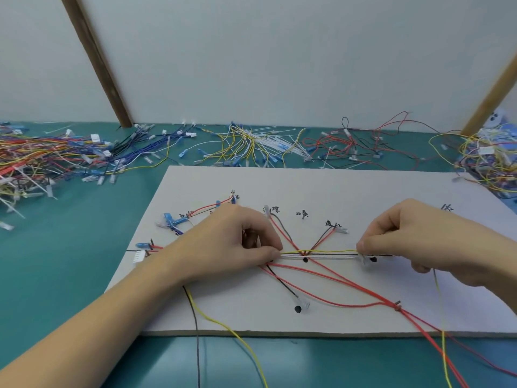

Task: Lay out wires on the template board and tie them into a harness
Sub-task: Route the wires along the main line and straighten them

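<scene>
**Yellow, white and black wires held taut along the board's trunk line**

Yellow, white and black wires (319, 254) run as one straight bundle across the middle of the template board (335, 186), stretched between the two hands. The left hand (237, 247) pinches the bundle at its left end, thumb and fingers curled onto it, wrist resting on the board. The right hand (414, 236) pinches the other end between thumb and forefinger, beside a black marker dot (373, 259); whether a small clear piece below that grip is a tie or a connector cannot be told.

Red wires (335, 287) cross under the trunk and sweep toward the near right edge, passing a small pin (397, 304). A black wire ends in a clear connector (303, 302) by another dot. Branches with blue terminals (169, 219) reach handwritten labels at the upper left, and a white connector (138, 256) lies at the left edge.

Judging from this, the layout step is nearly through and the trunk is being gathered for tying. The next move likely calls for keeping tension on the bundle while a tie is looped round it near a marked dot, without dragging the branches off their labels.

Beyond the board, loose wire piles (50, 161) and white cable ties (268, 135) litter the green table (84, 247).
</scene>
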Demonstrator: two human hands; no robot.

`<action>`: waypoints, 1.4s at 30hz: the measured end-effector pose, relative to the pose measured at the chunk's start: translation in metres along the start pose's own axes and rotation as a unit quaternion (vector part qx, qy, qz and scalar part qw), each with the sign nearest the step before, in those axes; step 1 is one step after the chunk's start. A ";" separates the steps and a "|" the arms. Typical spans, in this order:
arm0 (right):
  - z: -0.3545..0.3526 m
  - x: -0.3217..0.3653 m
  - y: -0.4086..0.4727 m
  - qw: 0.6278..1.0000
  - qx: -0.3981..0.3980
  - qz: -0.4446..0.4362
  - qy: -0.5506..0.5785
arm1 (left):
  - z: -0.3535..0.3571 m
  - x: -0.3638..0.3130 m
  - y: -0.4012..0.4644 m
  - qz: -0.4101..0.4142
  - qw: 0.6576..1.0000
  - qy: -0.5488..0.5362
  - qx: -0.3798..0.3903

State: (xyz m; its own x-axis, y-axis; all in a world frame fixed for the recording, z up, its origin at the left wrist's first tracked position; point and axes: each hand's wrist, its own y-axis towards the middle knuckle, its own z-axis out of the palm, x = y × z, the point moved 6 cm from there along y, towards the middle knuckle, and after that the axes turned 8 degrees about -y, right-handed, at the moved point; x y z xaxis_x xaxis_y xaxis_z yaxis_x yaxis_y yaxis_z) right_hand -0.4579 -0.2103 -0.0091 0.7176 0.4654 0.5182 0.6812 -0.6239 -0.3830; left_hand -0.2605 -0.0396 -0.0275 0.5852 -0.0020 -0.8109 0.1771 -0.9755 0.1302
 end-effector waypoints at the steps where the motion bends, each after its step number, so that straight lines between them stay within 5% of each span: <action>1: 0.001 -0.001 0.000 1.000 0.004 0.003 -0.006 | 0.000 -0.002 0.000 0.003 1.000 0.007 -0.001; 9: 0.001 -0.005 0.008 1.000 0.006 0.012 -0.016 | 0.023 -0.032 0.016 0.038 0.991 0.124 0.030; 20: -0.007 0.008 0.023 0.996 0.011 0.025 -0.086 | 0.032 -0.011 0.025 -0.083 0.995 -0.056 -0.008; 25: -0.020 0.034 0.045 0.992 -0.049 -0.009 -0.115 | 0.033 -0.010 0.022 -0.066 0.996 -0.063 -0.013; 35: 0.004 0.091 0.090 0.975 -0.008 -0.004 -0.222 | 0.033 -0.009 0.018 -0.035 0.996 -0.069 -0.032; 42: 0.021 0.107 0.087 0.950 -0.063 -0.051 -0.300 | 0.034 -0.009 0.018 -0.031 0.997 -0.061 -0.034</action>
State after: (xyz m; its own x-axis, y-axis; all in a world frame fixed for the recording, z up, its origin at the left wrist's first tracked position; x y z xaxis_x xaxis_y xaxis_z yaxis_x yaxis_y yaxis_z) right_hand -0.3187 -0.2013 -0.0028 0.6284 0.7779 0.0028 0.7555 -0.6094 -0.2405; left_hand -0.2890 -0.0650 -0.0371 0.4711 0.0275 -0.8816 0.2659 -0.9574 0.1122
